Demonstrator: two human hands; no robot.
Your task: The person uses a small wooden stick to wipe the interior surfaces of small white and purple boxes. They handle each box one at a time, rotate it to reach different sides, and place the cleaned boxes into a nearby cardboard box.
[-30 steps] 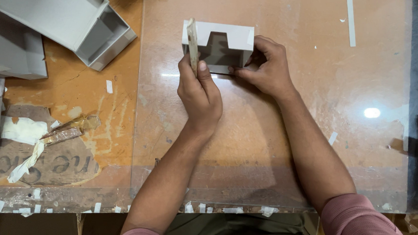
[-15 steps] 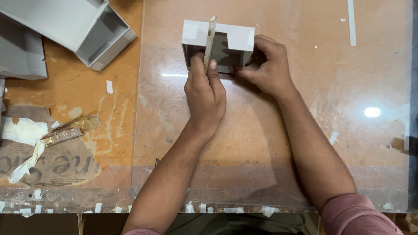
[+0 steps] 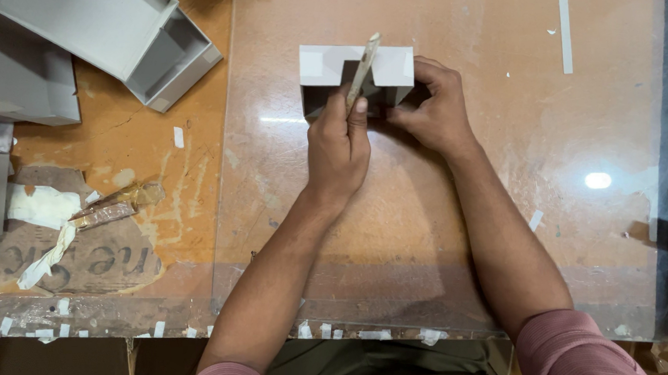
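Glass sheeting covers the desk (image 3: 505, 200), and near its far edge I see my left hand (image 3: 337, 145) pinching a thin flat stick (image 3: 363, 70) against a small grey-white box (image 3: 323, 66), apparently pressing a corner down. My right hand (image 3: 434, 116) curls around the box's right side; next I'd judge steady pressure along the edge is needed.

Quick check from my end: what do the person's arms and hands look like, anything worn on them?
Both forearms are bare, with dusty-pink sleeves pushed up near the elbows. The left hand and right hand are bare: no gloves, rings or watch in view.
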